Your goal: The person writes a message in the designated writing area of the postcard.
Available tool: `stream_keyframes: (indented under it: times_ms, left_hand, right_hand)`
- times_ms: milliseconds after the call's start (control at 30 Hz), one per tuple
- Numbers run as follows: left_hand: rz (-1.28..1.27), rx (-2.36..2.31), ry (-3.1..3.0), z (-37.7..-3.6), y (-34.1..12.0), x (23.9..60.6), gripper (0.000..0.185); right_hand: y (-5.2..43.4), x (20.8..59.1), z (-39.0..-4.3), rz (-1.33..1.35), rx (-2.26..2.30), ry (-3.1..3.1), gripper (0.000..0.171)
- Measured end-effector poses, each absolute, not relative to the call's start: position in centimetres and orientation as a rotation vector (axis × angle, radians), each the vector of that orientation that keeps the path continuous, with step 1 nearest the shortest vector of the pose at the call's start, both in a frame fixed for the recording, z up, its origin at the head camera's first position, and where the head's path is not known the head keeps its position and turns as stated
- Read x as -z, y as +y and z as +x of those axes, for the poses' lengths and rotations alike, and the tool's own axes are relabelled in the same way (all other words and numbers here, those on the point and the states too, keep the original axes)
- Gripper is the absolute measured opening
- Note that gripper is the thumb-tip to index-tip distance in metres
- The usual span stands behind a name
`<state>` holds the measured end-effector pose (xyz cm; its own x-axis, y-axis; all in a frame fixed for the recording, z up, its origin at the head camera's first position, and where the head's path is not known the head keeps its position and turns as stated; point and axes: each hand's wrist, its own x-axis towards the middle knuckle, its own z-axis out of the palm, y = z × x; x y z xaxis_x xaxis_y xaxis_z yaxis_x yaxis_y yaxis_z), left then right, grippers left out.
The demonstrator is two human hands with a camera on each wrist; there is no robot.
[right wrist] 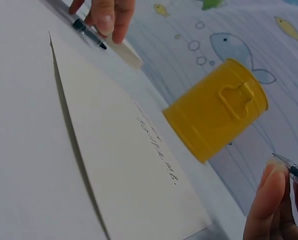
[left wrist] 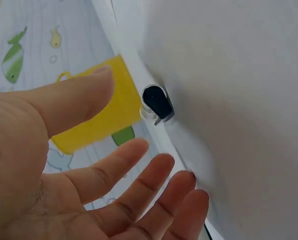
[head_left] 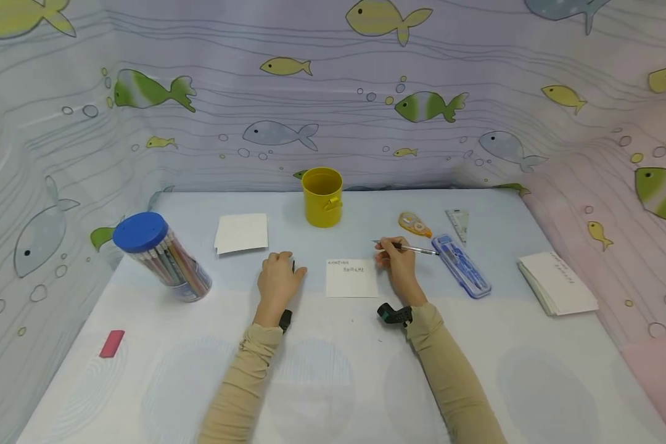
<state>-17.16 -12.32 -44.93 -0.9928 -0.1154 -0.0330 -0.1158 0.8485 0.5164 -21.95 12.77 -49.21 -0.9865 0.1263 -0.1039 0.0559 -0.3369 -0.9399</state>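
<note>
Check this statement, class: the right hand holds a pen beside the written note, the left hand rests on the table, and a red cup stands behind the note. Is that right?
Not quite. The cup is yellow, not red, as the head view shows. The rest stands: the right hand holds the pen beside the written note, and the left hand rests on the table.

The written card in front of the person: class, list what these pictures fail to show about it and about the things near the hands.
- Writing on the card: too small in the head view, blurred in the right wrist view.
- Pen: cut off by the frame edge in the right wrist view; right hand covers its grip.
- Small black object: hidden under the left hand in the head view; unidentifiable.
</note>
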Motion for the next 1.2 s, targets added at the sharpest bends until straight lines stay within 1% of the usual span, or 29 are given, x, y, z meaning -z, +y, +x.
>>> stream_keyframes:
  times_ms: [300,400,533,667,800,900,1200]
  left_hand:
    - [-0.159,-0.706,3.007,-17.2,-12.5,45.1,0.053]
    - [-0.135,-0.718,3.021,-17.4,-12.7,45.2,0.048]
    - [-0.117,-0.720,3.038,-17.6,-13.0,45.5,0.039]
    - [-0.078,-0.736,3.046,-18.1,-12.7,45.4,0.028]
    - [-0.011,-0.816,3.043,-18.7,-11.8,45.1,0.022]
    - [0.012,-0.914,3.018,-19.3,-11.2,45.0,0.021]
    - [0.008,-1.247,2.929,-20.5,-10.7,44.8,0.024]
  right_hand:
    - [12.8,49.1,-21.5,-0.217,-2.548,-1.712,0.013]
    - [12.8,49.0,-21.4,-0.214,-2.540,-1.728,0.012]
    - [12.8,48.9,-21.3,-0.213,-2.516,-1.808,0.005]
    - [12.8,48.9,-21.3,-0.204,-2.553,-1.808,0.006]
    - [13.0,48.7,-21.5,-0.193,-2.611,-1.729,0.007]
    - [13.0,48.5,-21.6,-0.212,-2.607,-1.714,0.004]
    - [12.0,48.5,-21.0,-0.228,-2.698,-1.698,0.007]
